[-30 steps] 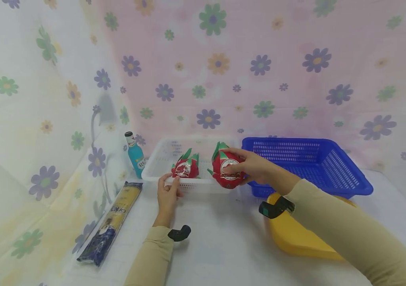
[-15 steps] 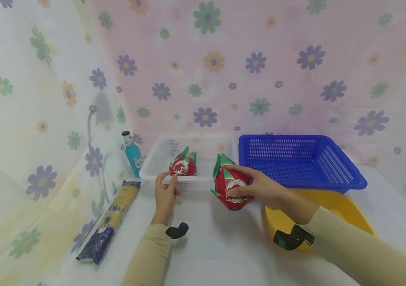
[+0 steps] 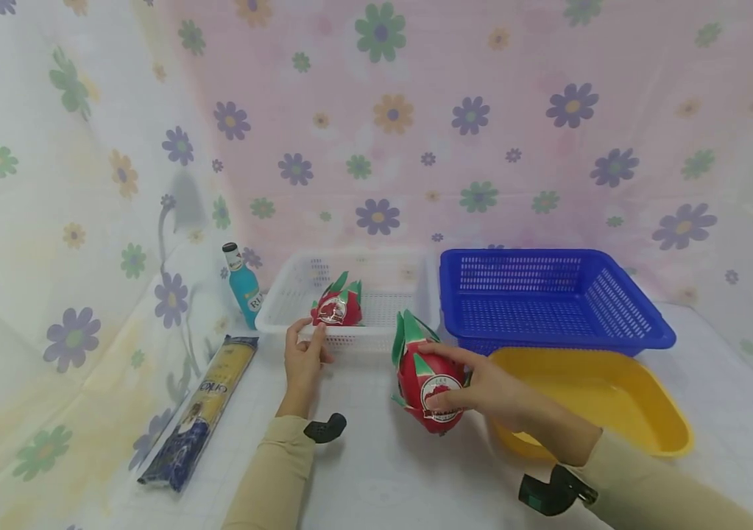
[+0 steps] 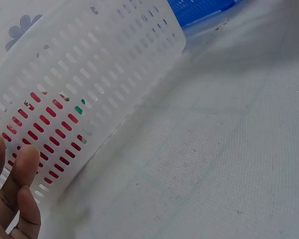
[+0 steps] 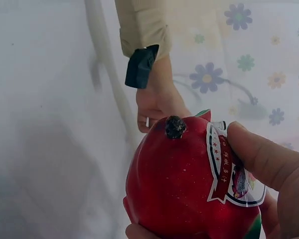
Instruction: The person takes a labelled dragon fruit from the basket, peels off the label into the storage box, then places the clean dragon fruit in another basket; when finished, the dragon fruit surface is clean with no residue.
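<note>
A red dragon fruit [image 3: 432, 390] with green tips and a round white label is held in my right hand [image 3: 505, 394], above the table in front of the baskets. The right wrist view shows my thumb across the label and the fruit's dark stub end [image 5: 175, 127]. My left hand [image 3: 303, 361] grips the front rim of the white basket [image 3: 402, 335]. Fingers [image 4: 25, 167] lie outside the perforated wall in the left wrist view. Inside that basket, behind the left hand, sits a second labelled dragon fruit [image 3: 338, 303], partly seen through the slots.
A blue basket [image 3: 641, 342] stands right of the white one. In front of it lies a yellow tray [image 3: 674, 442], partly behind my right forearm. At left are a blue drink bottle [image 3: 244, 287] and a long pack of pasta [image 3: 200, 412]. Floral cloth hangs behind.
My right hand has brought its dragon fruit from over the white basket's front edge down toward me, slightly right. The left hand stays at the rim. More of the yellow tray shows.
</note>
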The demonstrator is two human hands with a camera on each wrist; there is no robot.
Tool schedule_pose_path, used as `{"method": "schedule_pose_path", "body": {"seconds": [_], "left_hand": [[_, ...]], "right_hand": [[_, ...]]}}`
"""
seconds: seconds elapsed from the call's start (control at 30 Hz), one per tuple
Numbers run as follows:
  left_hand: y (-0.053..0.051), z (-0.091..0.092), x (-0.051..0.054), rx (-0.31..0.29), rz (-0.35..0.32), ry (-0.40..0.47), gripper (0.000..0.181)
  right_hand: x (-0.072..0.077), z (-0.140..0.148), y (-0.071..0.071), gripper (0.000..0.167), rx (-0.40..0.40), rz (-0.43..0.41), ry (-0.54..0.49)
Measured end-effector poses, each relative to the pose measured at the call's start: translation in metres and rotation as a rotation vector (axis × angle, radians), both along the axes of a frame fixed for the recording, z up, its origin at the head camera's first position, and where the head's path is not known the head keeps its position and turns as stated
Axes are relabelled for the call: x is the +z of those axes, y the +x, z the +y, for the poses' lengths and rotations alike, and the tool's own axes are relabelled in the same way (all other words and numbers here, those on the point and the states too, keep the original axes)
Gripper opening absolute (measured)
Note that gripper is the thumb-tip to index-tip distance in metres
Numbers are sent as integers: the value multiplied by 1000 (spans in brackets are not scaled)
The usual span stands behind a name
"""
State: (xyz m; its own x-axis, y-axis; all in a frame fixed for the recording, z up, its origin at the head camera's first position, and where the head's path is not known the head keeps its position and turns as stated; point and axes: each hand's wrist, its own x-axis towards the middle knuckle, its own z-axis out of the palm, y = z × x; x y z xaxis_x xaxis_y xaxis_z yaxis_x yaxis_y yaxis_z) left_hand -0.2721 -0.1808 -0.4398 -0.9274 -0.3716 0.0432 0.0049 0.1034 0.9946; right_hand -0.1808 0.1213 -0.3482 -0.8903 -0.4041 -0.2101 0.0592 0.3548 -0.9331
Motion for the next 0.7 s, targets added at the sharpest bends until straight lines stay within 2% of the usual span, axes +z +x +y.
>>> {"method": "schedule_pose_path", "body": {"seconds": [0.1,0.33,0.5,0.7], "left_hand": [[0,-2,1,-2,4,1,50],[1,0,1,2,1,-21,48],[2,2,2,-7,-17,-15,50],[5,2,7,3,-27,-19,49]], "right_hand": [[-4,-1,7,76,7,13,12],[-15,-2,20,72,87,57,9],[-23,-5,27,71,96,16,-12],[-32,-13,28,71,70,-54,-49]]}}
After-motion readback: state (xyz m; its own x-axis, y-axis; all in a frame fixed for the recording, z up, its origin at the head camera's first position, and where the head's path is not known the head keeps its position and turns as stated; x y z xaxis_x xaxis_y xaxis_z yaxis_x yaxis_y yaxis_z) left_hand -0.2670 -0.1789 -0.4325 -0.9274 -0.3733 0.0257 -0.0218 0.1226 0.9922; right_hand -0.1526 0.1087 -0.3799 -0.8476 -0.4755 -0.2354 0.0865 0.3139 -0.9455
